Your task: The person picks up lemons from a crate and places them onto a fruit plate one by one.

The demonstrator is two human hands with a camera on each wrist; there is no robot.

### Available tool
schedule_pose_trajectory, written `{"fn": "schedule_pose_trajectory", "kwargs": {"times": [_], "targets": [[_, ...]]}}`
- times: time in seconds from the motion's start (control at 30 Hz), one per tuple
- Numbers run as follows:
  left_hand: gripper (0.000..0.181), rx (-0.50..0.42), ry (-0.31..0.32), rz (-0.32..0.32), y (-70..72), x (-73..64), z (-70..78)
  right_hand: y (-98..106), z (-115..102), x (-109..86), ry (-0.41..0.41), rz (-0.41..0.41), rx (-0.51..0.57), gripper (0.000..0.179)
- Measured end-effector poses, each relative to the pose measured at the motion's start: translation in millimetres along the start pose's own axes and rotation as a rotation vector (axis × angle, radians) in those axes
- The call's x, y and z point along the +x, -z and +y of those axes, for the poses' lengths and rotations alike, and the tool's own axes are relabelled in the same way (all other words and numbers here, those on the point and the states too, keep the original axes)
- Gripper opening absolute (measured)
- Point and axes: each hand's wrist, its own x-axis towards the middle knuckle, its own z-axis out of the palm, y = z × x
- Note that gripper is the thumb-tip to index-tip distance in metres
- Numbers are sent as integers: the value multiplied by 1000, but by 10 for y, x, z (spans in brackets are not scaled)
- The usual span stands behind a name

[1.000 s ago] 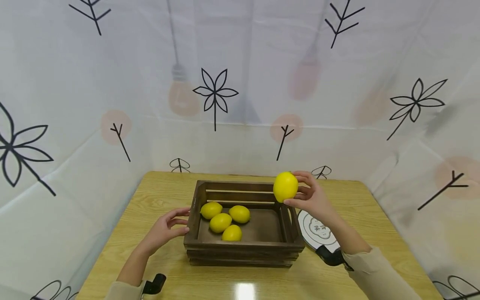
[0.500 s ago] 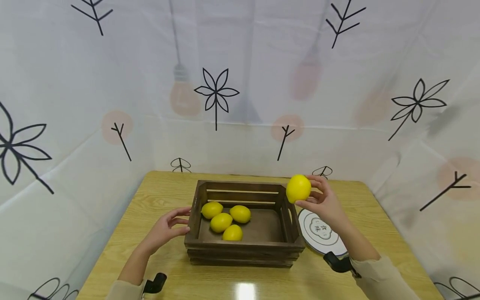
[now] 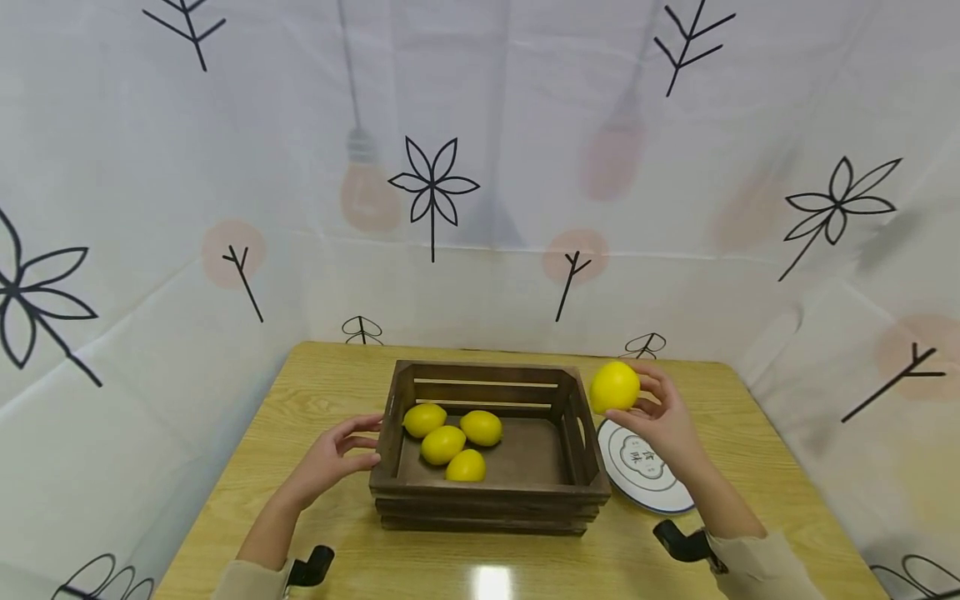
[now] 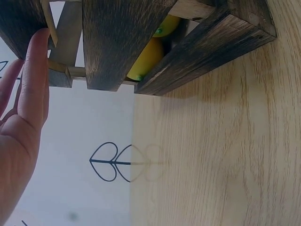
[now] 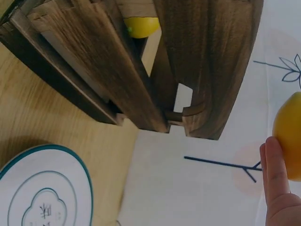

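Observation:
In the head view, a dark brown slatted wooden crate (image 3: 491,493) stands mid-table with several yellow lemons (image 3: 442,445) in its left half. My right hand (image 3: 666,423) pinches another lemon (image 3: 615,387) between thumb and fingers, raised beyond the crate's right wall. That lemon (image 5: 289,136) sits at the edge of the right wrist view. The white plate (image 3: 671,503) lies lower down, right of the crate. My left hand (image 3: 324,463) touches the crate's left side with its fingertips. In the left wrist view, the fingers (image 4: 35,89) lie fairly straight along the upper board.
The wooden table (image 3: 330,375) backs onto a white cloth (image 3: 480,292) printed with plants and hanging bulbs, which also rises on both sides. Dark lettering and a scalloped outline mark the plate's middle. Each wrist wears a black camera mount (image 3: 311,568).
My right hand has carried its lemon rightward and slightly down, from over the crate's back right corner to outside its right wall. My left hand and the crate have stayed put.

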Motion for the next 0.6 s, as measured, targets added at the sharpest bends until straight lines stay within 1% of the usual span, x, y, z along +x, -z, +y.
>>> {"fn": "schedule_pose_trajectory", "kwargs": {"times": [0.13, 0.2, 0.4, 0.6], "targets": [[57, 7, 2, 5, 3, -3, 5, 19, 34, -29, -28, 25, 6, 65], [57, 7, 8, 10, 3, -8, 7, 26, 56, -47, -49, 38, -9, 65], [57, 6, -12, -2, -7, -8, -9, 73, 166, -118, -122, 81, -84, 66], [58, -3, -14, -6, 0, -13, 1, 101, 309, -152, -176, 124, -94, 68]]}}
